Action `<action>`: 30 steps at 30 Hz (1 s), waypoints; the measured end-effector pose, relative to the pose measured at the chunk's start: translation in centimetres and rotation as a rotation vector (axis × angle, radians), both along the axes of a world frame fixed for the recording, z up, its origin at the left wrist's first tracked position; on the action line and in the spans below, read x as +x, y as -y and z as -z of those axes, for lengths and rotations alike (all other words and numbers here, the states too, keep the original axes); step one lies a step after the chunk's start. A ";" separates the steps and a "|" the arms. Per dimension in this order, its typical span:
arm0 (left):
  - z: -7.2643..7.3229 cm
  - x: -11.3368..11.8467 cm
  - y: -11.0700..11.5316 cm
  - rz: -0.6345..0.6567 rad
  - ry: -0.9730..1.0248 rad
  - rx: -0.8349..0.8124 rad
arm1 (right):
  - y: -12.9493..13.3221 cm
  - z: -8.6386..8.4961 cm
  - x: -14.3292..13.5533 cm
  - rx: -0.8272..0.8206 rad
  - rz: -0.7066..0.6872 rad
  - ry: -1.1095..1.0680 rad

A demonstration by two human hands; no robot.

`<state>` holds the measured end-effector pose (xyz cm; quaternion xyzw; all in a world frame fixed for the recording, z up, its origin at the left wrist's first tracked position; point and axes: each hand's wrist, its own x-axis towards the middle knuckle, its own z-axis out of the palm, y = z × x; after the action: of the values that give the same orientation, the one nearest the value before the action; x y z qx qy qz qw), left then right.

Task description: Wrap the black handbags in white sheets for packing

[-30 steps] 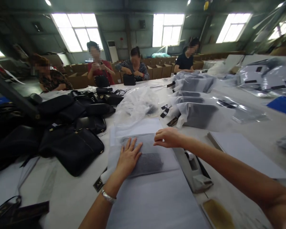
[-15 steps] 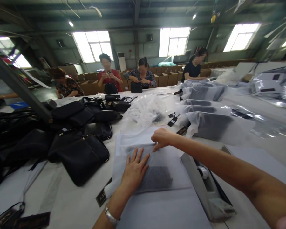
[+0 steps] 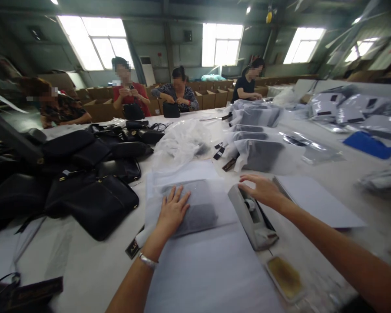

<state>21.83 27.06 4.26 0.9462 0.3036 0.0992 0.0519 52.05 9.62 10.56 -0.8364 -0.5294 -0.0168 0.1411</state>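
Observation:
A dark flat item wrapped in thin white tissue [image 3: 200, 213] lies on a stack of white sheets [image 3: 198, 278]. My left hand [image 3: 173, 211] rests flat on the wrapped item with its fingers spread. To the right, my right hand [image 3: 259, 189] hovers at the far end of a grey tape dispenser [image 3: 254, 224]. Its fingers are apart, and I see nothing between them. A dark label tag [image 3: 132, 248] sticks out at the left edge of the wrap.
Black bags [image 3: 99, 208] are heaped on the left. Crumpled clear plastic [image 3: 182, 141] and wrapped bags [image 3: 263, 154] lie beyond. White sheets [image 3: 316, 198] and a small yellowish tray [image 3: 285, 278] are on the right. Several people work across the table.
My right hand has left the wrapped item and moved right to the tape dispenser, its fingers opening. My left hand stays on the wrap. The view has turned rightward.

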 end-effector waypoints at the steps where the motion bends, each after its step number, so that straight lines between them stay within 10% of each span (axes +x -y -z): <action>1: 0.0 0.0 0.0 0.000 0.002 0.001 | 2.7 0.5 -0.5 0.081 0.028 -0.040; 7: 0.1 0.0 -0.1 0.019 -0.001 0.002 | 11.8 4.9 -4.4 0.138 0.277 -0.455; 12: 0.1 -0.2 0.0 0.026 0.016 0.003 | 11.9 5.4 -6.8 0.301 0.353 -0.889; 21: 0.2 -0.2 0.0 0.032 0.016 -0.005 | 15.8 1.8 -11.3 0.529 0.431 -0.890; 30: 0.5 -0.2 -0.3 0.044 0.010 0.027 | 17.7 5.8 -10.6 0.326 0.492 -1.192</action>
<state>21.66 27.32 3.74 0.9527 0.2813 0.1069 0.0429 41.48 -8.12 4.74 -0.7669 -0.1448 0.3372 0.5265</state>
